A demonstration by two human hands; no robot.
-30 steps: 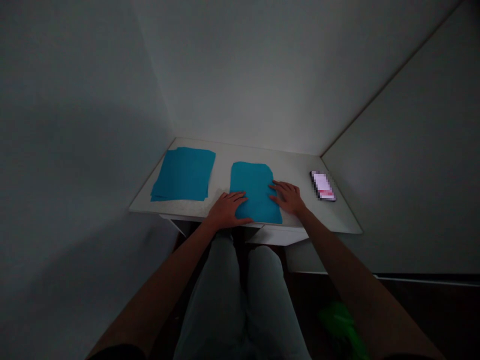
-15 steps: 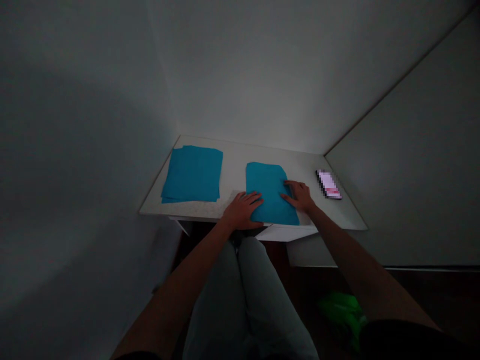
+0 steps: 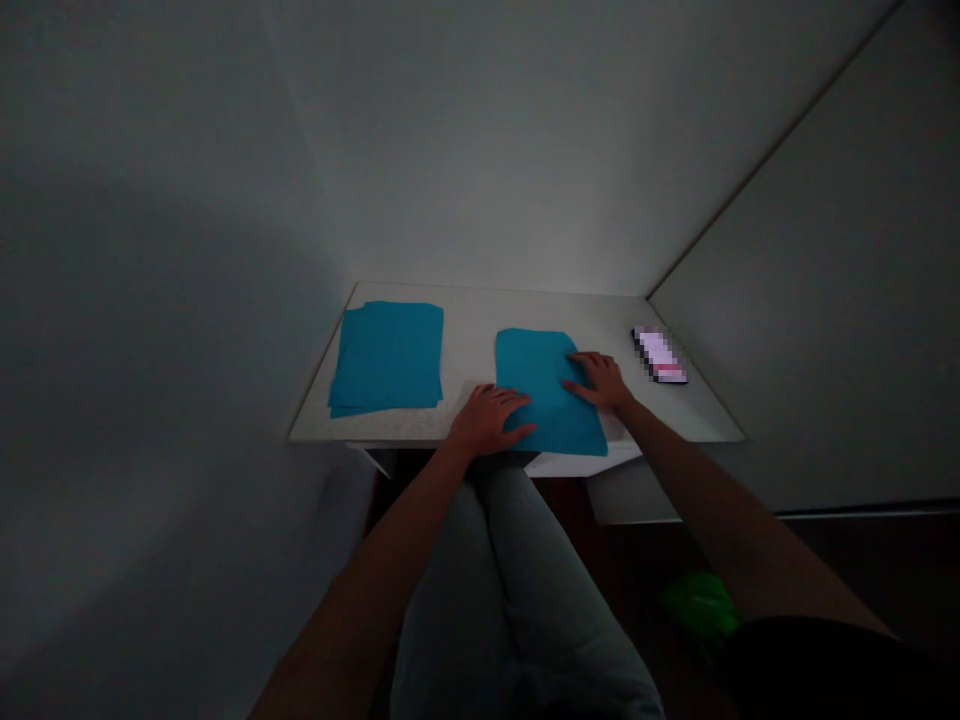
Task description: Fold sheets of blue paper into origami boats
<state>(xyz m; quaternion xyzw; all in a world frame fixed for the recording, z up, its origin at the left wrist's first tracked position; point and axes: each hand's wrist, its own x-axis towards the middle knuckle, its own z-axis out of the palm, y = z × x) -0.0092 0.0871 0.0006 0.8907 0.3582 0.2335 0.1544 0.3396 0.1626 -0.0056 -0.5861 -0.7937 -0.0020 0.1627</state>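
Observation:
A blue sheet (image 3: pixel 541 365), which looks like cloth or paper, lies flat before me, its near edge reaching the table's front edge. On its left side rests my left hand (image 3: pixel 489 420), fingers spread and flat. My right hand (image 3: pixel 600 382) is open too, its thumb and fingertips touching the sheet's right edge. Further left lies a stack of similar blue sheets (image 3: pixel 388 355), slightly out of line with one another; neither hand touches it. Part of the near sheet is hidden under my fingers.
The white table (image 3: pixel 469 340) stands against walls at the back and both sides. A phone (image 3: pixel 660 355) with a lit, blurred screen lies at its right end. Below right, something green (image 3: pixel 701 603) is on the dark floor. My legs are under the table's front edge.
The view has tilted and shifted slightly. My left hand's thumb now lies more over the sheet's lower part; both hands otherwise stay on its sides.

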